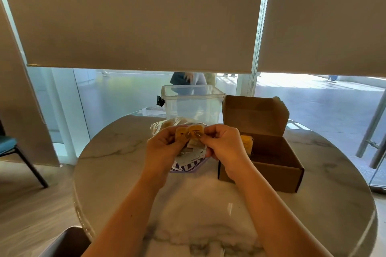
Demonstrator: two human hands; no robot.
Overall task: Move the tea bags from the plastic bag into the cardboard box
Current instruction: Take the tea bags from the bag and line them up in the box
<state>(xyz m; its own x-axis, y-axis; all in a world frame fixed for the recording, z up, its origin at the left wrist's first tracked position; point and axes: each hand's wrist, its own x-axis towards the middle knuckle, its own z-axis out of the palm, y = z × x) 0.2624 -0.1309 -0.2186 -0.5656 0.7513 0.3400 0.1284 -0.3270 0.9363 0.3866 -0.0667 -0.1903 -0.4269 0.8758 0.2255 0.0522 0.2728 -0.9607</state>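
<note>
Both hands are raised together over the clear plastic bag, which lies on the marble table. My left hand pinches one yellow-tagged tea bag. My right hand pinches a second tea bag right beside it. Their pale pouches hang between my fingers. The brown cardboard box stands open to the right, lid upright, with yellow tea bags along its left inner wall.
A clear plastic container stands behind the bag near the table's far edge. A chair is at the left on the floor. Roller blinds hang over the window beyond. A dark chair back shows at the bottom left.
</note>
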